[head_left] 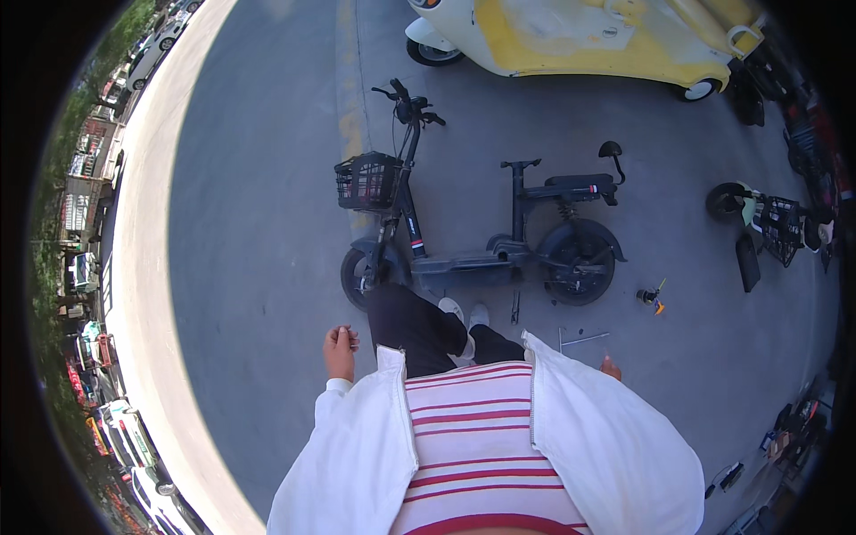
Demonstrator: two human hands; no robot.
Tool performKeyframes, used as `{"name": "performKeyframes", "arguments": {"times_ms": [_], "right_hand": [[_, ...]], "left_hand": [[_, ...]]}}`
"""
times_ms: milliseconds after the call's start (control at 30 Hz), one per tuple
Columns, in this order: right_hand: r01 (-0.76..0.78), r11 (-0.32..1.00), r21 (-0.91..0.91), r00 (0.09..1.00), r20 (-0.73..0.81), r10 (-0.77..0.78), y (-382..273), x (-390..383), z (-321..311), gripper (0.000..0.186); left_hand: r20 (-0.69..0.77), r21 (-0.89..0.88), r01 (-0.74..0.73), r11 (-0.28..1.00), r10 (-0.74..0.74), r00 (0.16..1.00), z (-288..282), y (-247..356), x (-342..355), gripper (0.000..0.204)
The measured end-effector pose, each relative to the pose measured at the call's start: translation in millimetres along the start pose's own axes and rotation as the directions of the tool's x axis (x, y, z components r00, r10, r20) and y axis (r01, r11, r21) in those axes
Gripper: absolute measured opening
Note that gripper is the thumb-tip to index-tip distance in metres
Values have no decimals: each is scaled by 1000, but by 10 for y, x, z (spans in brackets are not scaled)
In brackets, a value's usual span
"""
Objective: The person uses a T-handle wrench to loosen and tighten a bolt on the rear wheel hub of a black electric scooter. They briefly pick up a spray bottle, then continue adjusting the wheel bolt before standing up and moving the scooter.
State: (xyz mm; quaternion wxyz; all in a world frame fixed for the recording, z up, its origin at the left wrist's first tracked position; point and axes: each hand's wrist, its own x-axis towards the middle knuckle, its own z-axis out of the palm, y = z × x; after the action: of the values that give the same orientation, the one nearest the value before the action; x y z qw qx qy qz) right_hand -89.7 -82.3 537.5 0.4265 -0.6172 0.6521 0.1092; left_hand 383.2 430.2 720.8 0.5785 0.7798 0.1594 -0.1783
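Observation:
A black electric scooter-bike (464, 264) stands side-on just ahead of my feet, its wire basket (367, 181) and handlebars to the left and its seat (580, 181) to the right. My left hand (341, 352) hangs at my left side with its fingers curled in, and nothing shows in it. It is nearest to the front wheel (358, 277), apart from it. Only a bit of my right hand (611, 367) shows past my white sleeve; its fingers are mostly hidden. Close to it on the ground lies a thin metal T-shaped tool (584, 339).
A small dark item with yellow and orange parts (655, 299) sits right of the rear wheel. Beyond the bike stands a yellow and white vehicle (571, 40). A pale green scooter (758, 214) is at the right. Parked cars (147, 67) line the far left.

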Motion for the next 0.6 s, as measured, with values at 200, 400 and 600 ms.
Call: {"name": "performKeyframes", "arguments": {"times_ms": [200, 400, 600], "right_hand": [[-100, 991, -87, 994, 30, 103, 133, 165, 105, 36], [-181, 976, 118, 983, 46, 176, -262, 378, 341, 36], [-275, 896, 350, 961, 71, 267, -1003, 357, 705, 35]], "left_hand": [[191, 165, -173, 971, 141, 971, 630, 1316, 701, 24], [396, 285, -351, 892, 223, 890, 1406, 2220, 1579, 25], [497, 323, -496, 806, 301, 814, 2323, 3021, 3297, 26]]}}
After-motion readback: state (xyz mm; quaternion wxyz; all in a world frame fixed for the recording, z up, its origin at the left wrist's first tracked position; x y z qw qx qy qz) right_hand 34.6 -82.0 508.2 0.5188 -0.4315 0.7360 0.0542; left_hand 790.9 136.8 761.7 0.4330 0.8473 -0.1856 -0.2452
